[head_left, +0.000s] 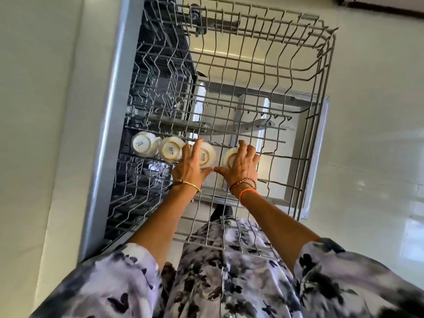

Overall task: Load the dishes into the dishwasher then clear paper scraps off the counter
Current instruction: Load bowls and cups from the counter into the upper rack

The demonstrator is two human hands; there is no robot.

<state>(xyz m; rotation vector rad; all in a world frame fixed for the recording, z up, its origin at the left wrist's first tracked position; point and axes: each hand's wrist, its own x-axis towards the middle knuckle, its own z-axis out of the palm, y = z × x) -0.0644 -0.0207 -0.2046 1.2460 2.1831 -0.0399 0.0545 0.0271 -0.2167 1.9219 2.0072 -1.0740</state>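
The grey wire upper rack (305,72) of the dishwasher is pulled out in front of me. Several white cups stand upside down in a row on it. The far-left cup (143,144) and the second cup (171,152) stand free. My left hand (190,168) grips the third cup (206,154) from the side. My right hand (241,164) lies over the fourth cup (229,157), fingers curled round it. Both cups rest on the rack.
Below the upper rack, the lower rack (142,203) sits inside the dark dishwasher tub, and the open steel door (296,138) lies under it. Pale floor (371,157) spreads on the right. A pale cabinet front (46,111) runs along the left.
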